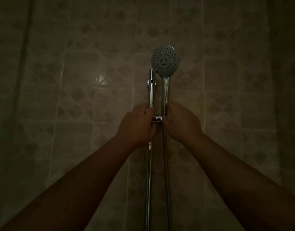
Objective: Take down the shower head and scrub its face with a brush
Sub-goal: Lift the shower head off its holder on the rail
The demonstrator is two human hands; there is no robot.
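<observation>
Still docked, shower head (165, 60) w/ both hands: left hand (138, 125) grips rail (151, 90), right hand (181, 121) its handle.

We see a dim tiled wall (76, 100) patterned with diamonds, and a chrome slide rail (151, 87) running upright down it, a glossy reflection beside it.

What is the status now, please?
Left hand grips rail. Right hand grips shower head handle, head in holder. No brush visible.
</observation>
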